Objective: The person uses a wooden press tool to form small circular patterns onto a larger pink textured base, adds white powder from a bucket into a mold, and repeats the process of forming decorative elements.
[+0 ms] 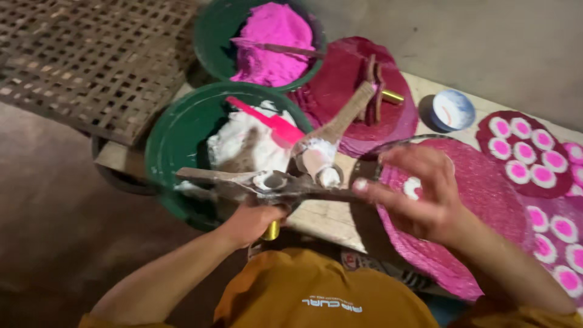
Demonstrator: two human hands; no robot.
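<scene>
The tool [267, 185], a long flat wooden piece caked with white paste, lies crosswise over the near rim of the white-paste bowl [164, 146], near the front edge of the board [331, 222]. A small ring-shaped cup sits on its middle, smeared white. The left hand [249, 222] grips the tool from below, fingers closed round it, with a brass-coloured handle [271, 231] showing under the fist. The right hand [422, 194] hovers at the tool's right end, fingers spread and slightly curled, the forefinger tip dabbed white and touching or just short of the wood; I cannot tell which.

Just behind the tool a paste-covered scoop [322, 158] leans on the bowl's rim, its rough handle slanting up and right. A pink spatula [267, 121] lies in the white paste [243, 143].

Behind that bowl stands a second green bowl [209, 30] heaped with pink paste [273, 42], a stick resting across it. To its right lies a dark red round sheet [340, 79] with another wooden tool on it. Under the right hand lies a pink sheet [486, 200] bearing one white dot. Towards the right edge, more sheets [528, 152] carry white rings with pink centres. A small white-and-blue dish [452, 109] stands near the back edge. A woven bamboo mat [91, 54] lies far left.
</scene>
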